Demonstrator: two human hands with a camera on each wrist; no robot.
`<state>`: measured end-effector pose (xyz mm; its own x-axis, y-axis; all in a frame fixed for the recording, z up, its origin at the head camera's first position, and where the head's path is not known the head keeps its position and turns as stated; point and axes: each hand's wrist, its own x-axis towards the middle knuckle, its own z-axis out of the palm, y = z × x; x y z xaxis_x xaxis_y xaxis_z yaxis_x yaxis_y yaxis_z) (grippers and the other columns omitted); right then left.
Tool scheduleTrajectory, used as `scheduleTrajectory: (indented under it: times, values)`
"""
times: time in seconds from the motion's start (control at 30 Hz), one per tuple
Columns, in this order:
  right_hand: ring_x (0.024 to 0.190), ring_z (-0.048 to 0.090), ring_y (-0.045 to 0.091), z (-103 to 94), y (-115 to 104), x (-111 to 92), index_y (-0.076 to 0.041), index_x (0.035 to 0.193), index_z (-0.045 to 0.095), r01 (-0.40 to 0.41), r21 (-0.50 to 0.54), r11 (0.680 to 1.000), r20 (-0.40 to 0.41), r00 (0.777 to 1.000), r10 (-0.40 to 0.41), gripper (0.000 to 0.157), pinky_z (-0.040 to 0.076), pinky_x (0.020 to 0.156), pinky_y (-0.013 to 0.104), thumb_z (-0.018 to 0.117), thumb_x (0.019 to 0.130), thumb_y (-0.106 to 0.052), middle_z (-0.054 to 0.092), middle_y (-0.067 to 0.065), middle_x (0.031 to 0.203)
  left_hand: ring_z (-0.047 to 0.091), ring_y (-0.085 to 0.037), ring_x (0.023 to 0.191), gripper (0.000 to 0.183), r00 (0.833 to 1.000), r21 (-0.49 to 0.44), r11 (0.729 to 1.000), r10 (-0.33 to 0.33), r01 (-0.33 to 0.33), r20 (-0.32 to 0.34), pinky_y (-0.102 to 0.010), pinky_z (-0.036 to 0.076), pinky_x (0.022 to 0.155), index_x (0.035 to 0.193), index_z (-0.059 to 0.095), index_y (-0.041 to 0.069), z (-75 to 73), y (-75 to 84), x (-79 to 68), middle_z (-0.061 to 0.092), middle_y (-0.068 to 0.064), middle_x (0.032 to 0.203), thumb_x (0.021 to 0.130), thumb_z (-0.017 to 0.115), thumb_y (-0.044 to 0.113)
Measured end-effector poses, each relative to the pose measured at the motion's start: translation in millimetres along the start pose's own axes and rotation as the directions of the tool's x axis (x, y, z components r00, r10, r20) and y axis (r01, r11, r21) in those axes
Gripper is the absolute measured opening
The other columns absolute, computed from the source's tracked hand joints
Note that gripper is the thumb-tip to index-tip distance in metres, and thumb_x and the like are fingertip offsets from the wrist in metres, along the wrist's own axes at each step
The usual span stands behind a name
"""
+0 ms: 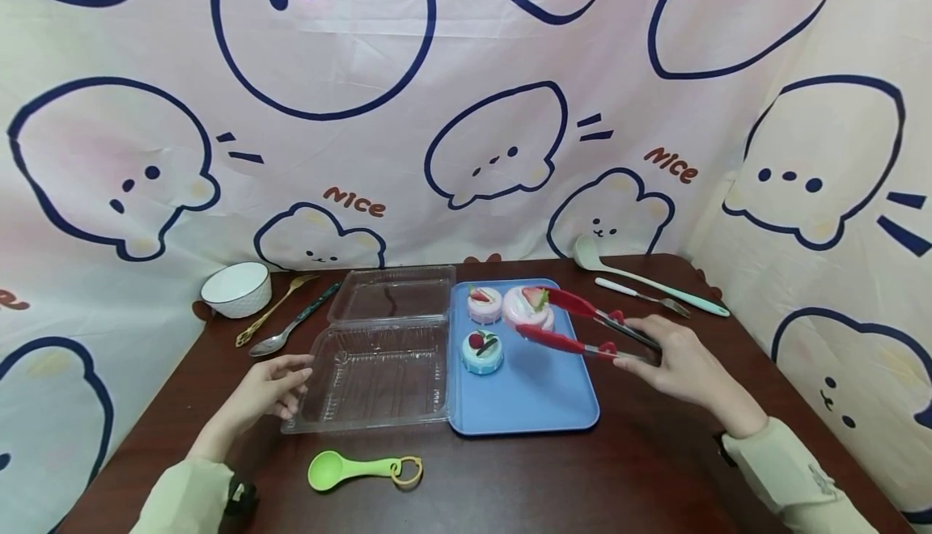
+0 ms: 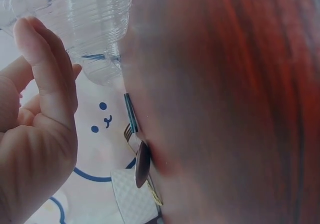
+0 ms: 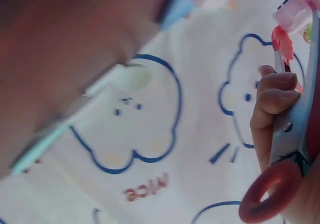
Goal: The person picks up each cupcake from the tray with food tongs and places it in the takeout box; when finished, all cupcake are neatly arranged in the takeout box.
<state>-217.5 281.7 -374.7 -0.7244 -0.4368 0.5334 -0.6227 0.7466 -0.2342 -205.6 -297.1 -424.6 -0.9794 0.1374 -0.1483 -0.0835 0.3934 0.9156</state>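
My right hand (image 1: 680,360) grips a pair of red-tipped tongs (image 1: 561,344). Between the tong tips is a pink toy cake with a strawberry (image 1: 526,307), which the right wrist view shows raised above the blue tray (image 1: 553,404). A smaller pink cake (image 1: 484,307) and a light blue cake with a berry (image 1: 481,353) sit on that tray. My left hand (image 1: 265,392) holds nothing, its fingers loosely bent beside the left edge of a clear plastic box (image 1: 386,376). Whether they touch the box I cannot tell. The box's lid (image 1: 393,291) lies folded back behind it.
A green measuring spoon (image 1: 331,469) lies in front of the box. At the back left are a white bowl (image 1: 236,295), a gold fork (image 1: 269,315) and a dark-handled spoon (image 1: 294,324). A pale green ladle (image 1: 648,279) and a white-handled fork (image 1: 633,293) lie at the back right.
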Motion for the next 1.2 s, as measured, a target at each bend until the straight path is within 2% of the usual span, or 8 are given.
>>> scheduleTrajectory:
  times: [0.17,0.23,0.4,0.47,0.7,0.83,1.07,1.2]
  values:
    - [0.062,0.044,0.009,-0.5,-12.8,33.0,-0.003,0.110,0.060,0.058,-0.002,0.998,-0.012,0.998,-0.058,0.053,0.039,0.051,0.024,0.079,0.069,-0.029,0.059,0.004,0.091,0.055,-0.014,0.051,0.054,1.000,0.013,1.000,0.001,-0.001,-0.006,-0.034,0.052,0.050,0.132,0.035,-0.010,-0.1,2.5,-0.7,0.057,-0.015,0.080,0.093,0.052,0.024]
    - [0.067,0.050,0.014,1.9,-21.0,44.9,-0.002,0.112,0.060,0.079,0.002,0.997,-0.007,0.997,-0.079,0.054,0.045,0.056,0.028,0.078,0.069,-0.030,0.061,0.009,0.097,0.055,-0.014,0.051,0.054,1.000,0.018,1.000,0.000,0.001,-0.010,-0.034,0.052,0.050,0.132,0.035,-0.010,-0.3,3.4,-1.1,0.057,-0.014,0.079,0.093,0.052,0.024]
    - [0.076,0.052,0.016,19.8,-44.2,66.7,-0.002,0.113,0.059,0.134,0.029,0.991,-0.008,0.991,-0.134,0.055,0.047,0.062,0.030,0.076,0.072,-0.033,0.061,0.008,0.097,0.055,-0.014,0.050,0.053,1.000,0.015,1.000,-0.003,0.003,-0.013,-0.034,0.051,0.049,0.131,0.035,-0.010,-0.8,4.2,-2.0,0.057,-0.015,0.080,0.093,0.052,0.022]
    - [0.072,0.051,0.014,31.0,-52.6,72.2,-0.002,0.114,0.059,0.149,0.053,0.987,-0.009,0.989,-0.149,0.055,0.045,0.058,0.027,0.075,0.072,-0.034,0.060,0.007,0.095,0.055,-0.014,0.051,0.053,1.000,0.011,1.000,-0.005,0.005,-0.012,-0.034,0.051,0.049,0.132,0.035,-0.010,-0.7,4.1,-2.0,0.057,-0.016,0.081,0.093,0.052,0.022]
    - [0.071,0.050,0.012,70.5,-80.5,82.1,-0.004,0.114,0.059,0.185,0.089,0.979,0.006,0.982,-0.187,0.054,0.046,0.057,0.024,0.073,0.074,-0.038,0.059,0.004,0.093,0.055,-0.014,0.051,0.053,1.000,0.009,1.000,-0.009,0.009,-0.013,-0.033,0.051,0.049,0.132,0.035,-0.009,0.4,3.3,-1.3,0.057,-0.016,0.082,0.093,0.052,0.022]
    - [0.069,0.045,0.008,88.6,-97.7,82.5,-0.004,0.114,0.059,0.155,0.101,0.983,0.034,0.987,-0.159,0.054,0.042,0.056,0.022,0.072,0.075,-0.039,0.059,0.003,0.091,0.055,-0.015,0.052,0.052,1.000,0.012,1.000,-0.013,0.013,-0.023,-0.033,0.051,0.049,0.131,0.036,-0.008,1.6,3.5,0.0,0.057,-0.017,0.083,0.093,0.053,0.023]
    - [0.070,0.046,0.007,114.5,-125.7,80.6,-0.007,0.116,0.058,0.060,0.103,0.993,0.157,0.985,-0.076,0.054,0.040,0.056,0.021,0.067,0.078,-0.044,0.059,0.002,0.093,0.055,-0.016,0.052,0.052,1.000,0.014,1.000,-0.006,0.006,-0.027,-0.034,0.051,0.049,0.131,0.037,-0.009,1.5,3.4,0.2,0.057,-0.016,0.081,0.092,0.053,0.023]
    - [0.069,0.047,0.008,125.6,-137.5,84.5,-0.007,0.116,0.058,0.061,0.075,0.995,0.212,0.974,-0.076,0.055,0.041,0.056,0.021,0.066,0.079,-0.046,0.061,0.003,0.094,0.055,-0.016,0.051,0.052,1.000,0.010,1.000,-0.002,0.002,-0.023,-0.034,0.051,0.049,0.131,0.037,-0.009,0.6,1.1,0.1,0.057,-0.016,0.081,0.092,0.053,0.022]
